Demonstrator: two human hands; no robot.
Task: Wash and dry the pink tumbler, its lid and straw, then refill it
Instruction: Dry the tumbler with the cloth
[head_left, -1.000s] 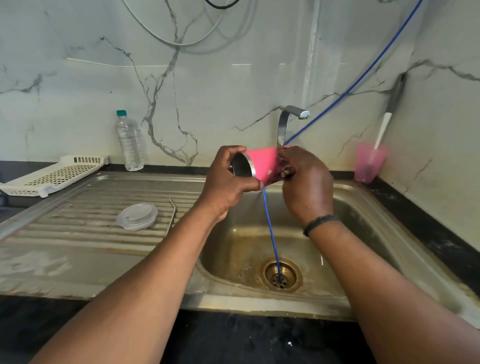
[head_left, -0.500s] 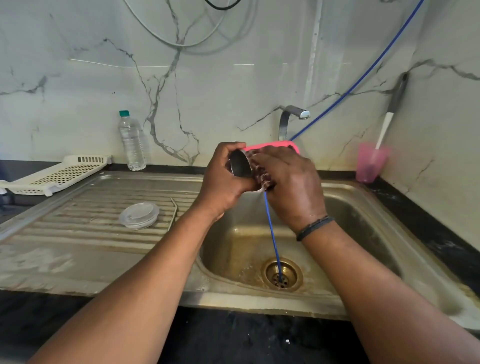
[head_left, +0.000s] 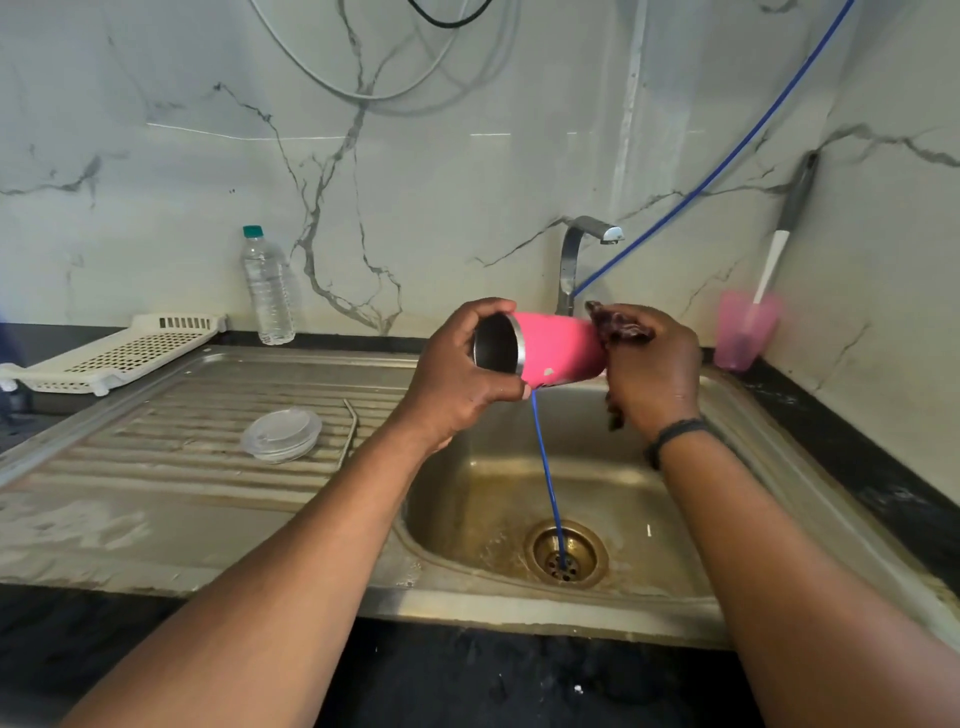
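Steel sink with a blue tube running into its drain; above the basin the pink tumbler lies on its side, long axis left to right, open mouth toward the left hand, whose fingers curl round the rim. The right hand grips a dark scrubber against the base end. The tumbler's interior appears empty. Clear lid and metal straw rest apart on the drainboard.

tumbler: matt pink, shiny metal inside | sink: dull stained steel | lid: clear plastic
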